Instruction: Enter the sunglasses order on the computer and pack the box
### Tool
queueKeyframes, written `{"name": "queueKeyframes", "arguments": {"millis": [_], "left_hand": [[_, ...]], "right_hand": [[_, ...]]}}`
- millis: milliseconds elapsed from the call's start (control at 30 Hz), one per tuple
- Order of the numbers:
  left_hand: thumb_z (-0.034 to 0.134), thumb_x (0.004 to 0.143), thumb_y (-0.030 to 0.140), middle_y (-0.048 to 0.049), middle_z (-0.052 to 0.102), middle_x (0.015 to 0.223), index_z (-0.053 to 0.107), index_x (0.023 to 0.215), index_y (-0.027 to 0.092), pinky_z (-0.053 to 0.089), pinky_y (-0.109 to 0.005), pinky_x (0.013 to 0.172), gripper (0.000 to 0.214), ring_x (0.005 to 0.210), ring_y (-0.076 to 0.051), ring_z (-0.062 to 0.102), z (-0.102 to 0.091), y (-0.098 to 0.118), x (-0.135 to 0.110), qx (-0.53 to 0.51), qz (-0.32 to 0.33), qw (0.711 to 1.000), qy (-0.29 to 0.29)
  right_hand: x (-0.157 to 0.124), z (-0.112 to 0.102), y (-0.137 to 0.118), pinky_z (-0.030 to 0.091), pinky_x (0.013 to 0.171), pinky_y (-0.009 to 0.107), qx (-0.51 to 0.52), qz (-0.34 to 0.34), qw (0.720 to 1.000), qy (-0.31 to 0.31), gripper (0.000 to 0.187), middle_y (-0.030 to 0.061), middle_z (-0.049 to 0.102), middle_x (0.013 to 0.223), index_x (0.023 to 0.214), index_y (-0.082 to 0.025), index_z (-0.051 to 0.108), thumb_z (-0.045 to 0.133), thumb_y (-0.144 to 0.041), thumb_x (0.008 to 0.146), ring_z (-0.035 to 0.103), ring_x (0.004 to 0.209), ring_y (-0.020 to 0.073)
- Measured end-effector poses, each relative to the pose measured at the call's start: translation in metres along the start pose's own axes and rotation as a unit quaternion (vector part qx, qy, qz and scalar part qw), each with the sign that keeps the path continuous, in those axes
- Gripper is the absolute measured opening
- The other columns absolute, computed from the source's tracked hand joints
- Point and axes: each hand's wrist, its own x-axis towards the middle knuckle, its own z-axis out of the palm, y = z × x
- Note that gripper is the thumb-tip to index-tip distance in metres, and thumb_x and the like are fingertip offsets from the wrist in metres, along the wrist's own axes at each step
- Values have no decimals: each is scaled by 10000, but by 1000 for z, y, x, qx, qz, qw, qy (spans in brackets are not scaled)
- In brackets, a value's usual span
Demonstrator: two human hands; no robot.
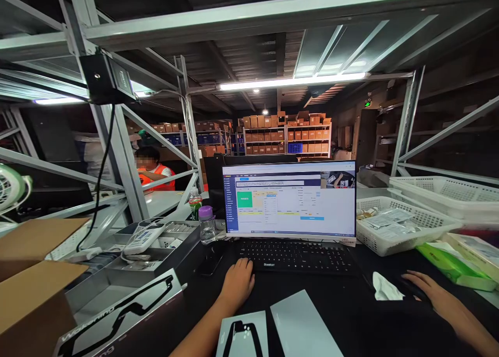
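My left hand (237, 283) rests palm down on the black desk, its fingertips at the lower left corner of the black keyboard (298, 255). My right hand (423, 287) lies over a dark mouse at the right, beside a crumpled white tissue (384, 288). Behind the keyboard stands a lit monitor (290, 200) showing a form with a green square. Near the front edge lie two white flat boxes (300, 326), one printed with black glasses (242, 337).
A white basket (405, 227) of packets and stacked empty baskets sit at right, with green packages (454, 266). At left are a water bottle (206, 224), grey trays, a cardboard box (31, 274) and a glasses box (120, 310). A person in an orange vest (154, 172) sits beyond the racking.
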Motion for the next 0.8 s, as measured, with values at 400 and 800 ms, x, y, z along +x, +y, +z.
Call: {"name": "queueKeyframes", "arguments": {"millis": [400,800], "left_hand": [[611,953,247,-101,629,1253,621,1184,148,510,-467,979,252,1176,-258,594,0,-1,1,-9,3,1000,-3],[609,952,229,-101,630,1256,617,1197,146,517,-460,972,258,1173,-255,599,-3,0,-1,0,2,1000,-3]], "right_hand": [[0,7,17,611,909,433,-2,-22,1000,0,479,100,651,1339,1213,-298,722,568,-560,842,677,1152,342],[-2,2,7,624,869,418,16,-4,1000,-1,502,110,626,1368,1242,-295,699,557,-586,858,684,1138,337]]}}
